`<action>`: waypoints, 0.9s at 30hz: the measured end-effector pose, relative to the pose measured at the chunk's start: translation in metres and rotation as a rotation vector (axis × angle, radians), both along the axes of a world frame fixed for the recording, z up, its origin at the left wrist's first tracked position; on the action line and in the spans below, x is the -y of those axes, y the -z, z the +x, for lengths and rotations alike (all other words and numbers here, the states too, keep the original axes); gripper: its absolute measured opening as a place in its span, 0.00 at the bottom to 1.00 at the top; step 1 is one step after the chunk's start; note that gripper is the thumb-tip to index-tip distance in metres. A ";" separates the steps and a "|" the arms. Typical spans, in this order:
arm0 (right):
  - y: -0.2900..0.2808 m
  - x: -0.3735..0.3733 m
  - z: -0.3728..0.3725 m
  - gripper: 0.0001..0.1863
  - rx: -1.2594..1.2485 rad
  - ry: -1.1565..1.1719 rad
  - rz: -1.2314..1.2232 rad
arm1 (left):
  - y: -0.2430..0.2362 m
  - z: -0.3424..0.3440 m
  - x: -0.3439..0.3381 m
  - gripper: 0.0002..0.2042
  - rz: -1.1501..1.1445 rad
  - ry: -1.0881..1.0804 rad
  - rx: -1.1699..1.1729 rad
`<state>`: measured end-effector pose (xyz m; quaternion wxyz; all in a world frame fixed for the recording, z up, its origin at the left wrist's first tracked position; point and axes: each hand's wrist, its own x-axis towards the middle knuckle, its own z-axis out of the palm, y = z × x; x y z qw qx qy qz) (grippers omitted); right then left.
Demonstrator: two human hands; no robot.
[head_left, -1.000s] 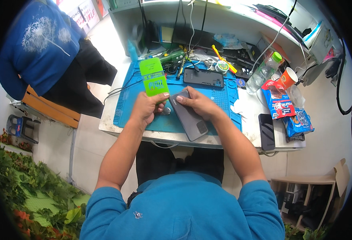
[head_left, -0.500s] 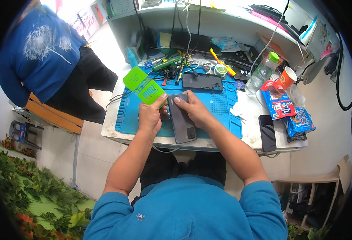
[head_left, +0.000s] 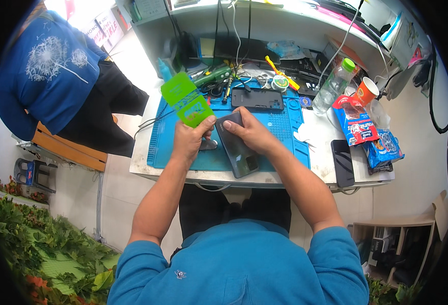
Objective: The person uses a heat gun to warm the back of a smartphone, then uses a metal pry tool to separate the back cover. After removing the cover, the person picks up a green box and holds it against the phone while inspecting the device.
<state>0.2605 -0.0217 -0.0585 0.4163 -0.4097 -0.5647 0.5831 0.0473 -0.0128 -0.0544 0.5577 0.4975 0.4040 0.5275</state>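
My left hand (head_left: 187,144) pinches the lower end of a bright green printed card (head_left: 182,94), which is creased or folded partway and points up and to the left. In my right hand (head_left: 254,133) is a dark grey smartphone (head_left: 238,150), back side up, its camera block at the near end. My right thumb lies across the phone's upper part. Both hands are over a blue repair mat (head_left: 175,157), close together. A small silvery oval piece (head_left: 210,145) shows between them. Beyond the phone lies a black phone housing (head_left: 257,99) on the mat.
Cables, a green handheld tool (head_left: 213,78) and a yellow tool (head_left: 280,72) crowd the back. On the right stand a bottle (head_left: 333,86) and a paper cup (head_left: 367,91), with snack packets (head_left: 356,122) and another phone (head_left: 342,162). A person in blue (head_left: 56,66) is at the left.
The green card has tilted, so its face catches the light differently. The phone's near end has swung to the right, and the silvery piece beside it shows more.
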 end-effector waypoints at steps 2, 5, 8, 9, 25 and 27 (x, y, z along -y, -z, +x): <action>0.005 -0.004 0.002 0.22 0.057 0.005 0.034 | 0.000 -0.001 -0.001 0.09 0.022 0.023 -0.033; 0.006 -0.004 0.004 0.22 0.148 -0.004 0.080 | -0.001 -0.002 -0.003 0.10 0.032 0.066 -0.065; 0.001 -0.003 0.004 0.23 0.191 -0.020 0.063 | 0.000 -0.007 -0.007 0.10 0.009 0.125 -0.093; -0.001 -0.003 0.004 0.23 0.196 -0.024 0.047 | -0.003 -0.009 -0.008 0.10 -0.006 0.149 -0.104; -0.008 -0.009 0.013 0.28 0.345 -0.206 0.046 | -0.024 -0.029 -0.027 0.19 -0.186 0.397 -0.327; -0.014 -0.011 0.010 0.28 0.389 -0.203 0.018 | -0.019 -0.037 -0.031 0.20 -0.232 0.380 -0.252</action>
